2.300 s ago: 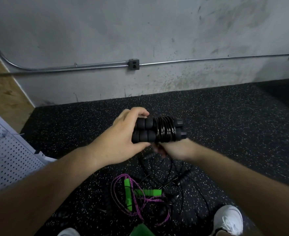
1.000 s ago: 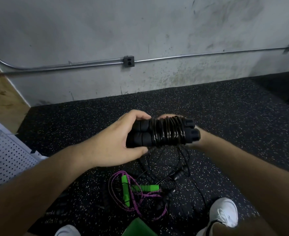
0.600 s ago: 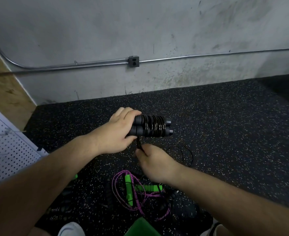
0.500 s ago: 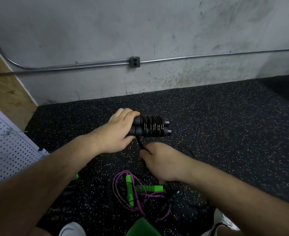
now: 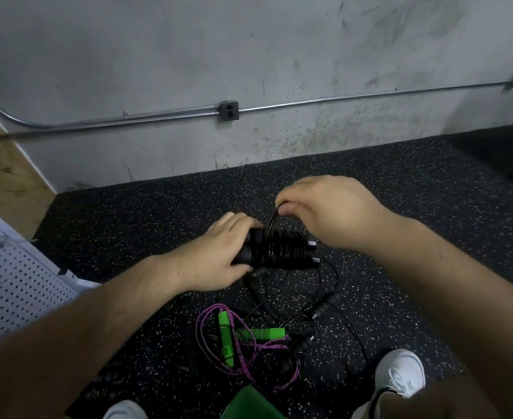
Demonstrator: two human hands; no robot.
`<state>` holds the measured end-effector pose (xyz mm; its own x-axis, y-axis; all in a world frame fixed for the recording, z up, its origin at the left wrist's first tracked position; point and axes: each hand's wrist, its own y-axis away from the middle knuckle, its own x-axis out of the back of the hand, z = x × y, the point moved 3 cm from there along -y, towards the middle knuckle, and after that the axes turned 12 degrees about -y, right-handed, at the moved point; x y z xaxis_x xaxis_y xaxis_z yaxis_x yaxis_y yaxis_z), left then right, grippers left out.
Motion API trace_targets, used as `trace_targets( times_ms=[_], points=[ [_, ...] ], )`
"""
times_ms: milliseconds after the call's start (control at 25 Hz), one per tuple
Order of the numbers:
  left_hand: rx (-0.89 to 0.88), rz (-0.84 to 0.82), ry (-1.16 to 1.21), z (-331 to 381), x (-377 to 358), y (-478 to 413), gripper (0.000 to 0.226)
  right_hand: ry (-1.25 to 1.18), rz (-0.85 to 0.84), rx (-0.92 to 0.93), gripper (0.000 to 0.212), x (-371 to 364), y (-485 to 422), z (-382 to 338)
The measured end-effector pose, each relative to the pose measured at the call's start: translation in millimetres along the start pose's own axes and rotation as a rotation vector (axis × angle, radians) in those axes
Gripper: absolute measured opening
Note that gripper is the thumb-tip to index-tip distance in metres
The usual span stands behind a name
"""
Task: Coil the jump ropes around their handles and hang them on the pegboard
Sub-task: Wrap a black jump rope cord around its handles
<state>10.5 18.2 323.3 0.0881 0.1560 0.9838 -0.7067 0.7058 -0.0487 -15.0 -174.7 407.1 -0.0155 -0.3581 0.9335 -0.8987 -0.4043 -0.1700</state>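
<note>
My left hand grips the left ends of two black jump rope handles held side by side, with black cord wound tightly round their middle. Just above and right of the bundle, my right hand pinches a loop of the thin black cord between thumb and fingers. The white pegboard lies at the left edge. On the floor below the bundle sits a jump rope with green handles and a purple cord.
More black jump ropes lie tangled on the speckled black rubber floor. A grey concrete wall with a metal conduit runs behind. My white shoes stand at the bottom, beside a green object.
My right hand has risen from below the handles to above them, carrying the cord up over the bundle. The left hand keeps hold of the handles, slightly lower.
</note>
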Motion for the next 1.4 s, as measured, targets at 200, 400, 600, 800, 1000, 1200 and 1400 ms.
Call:
trace_targets(
  times_ms=[200,400,600,800,1000,1200,1400],
  points=[
    [-0.036,-0.011,0.346,49.1,13.4,14.1,0.085,-0.831,-0.123,-0.224,0.016,-19.6,-4.7,50.3],
    [0.168,0.241,0.443,27.4,46.3,14.0,0.075,-0.989,-0.198,-0.433,0.025,-54.4,11.6,12.2],
    [0.4,0.173,0.266,-5.4,33.3,7.4,0.06,-0.598,-0.001,-0.111,0.01,-82.2,-4.9,-41.6],
    [0.501,0.356,0.62,-8.8,39.1,11.1,0.037,-0.707,0.16,0.029,0.039,-60.2,1.5,-57.7],
    [0.462,0.434,1.261,-5.6,43.8,13.6,0.041,-0.671,0.213,0.065,0.076,-47.1,8.3,-56.8],
    [0.433,0.446,1.447,-3.1,45.3,12.8,0.044,-0.408,0.407,0.306,0.042,-39.6,3.1,-47.2],
    [0.392,0.45,1.43,-3.8,44.1,12.5,0.042,-0.312,0.467,0.409,0.017,-38.6,1.3,-41.4]
  ],
)
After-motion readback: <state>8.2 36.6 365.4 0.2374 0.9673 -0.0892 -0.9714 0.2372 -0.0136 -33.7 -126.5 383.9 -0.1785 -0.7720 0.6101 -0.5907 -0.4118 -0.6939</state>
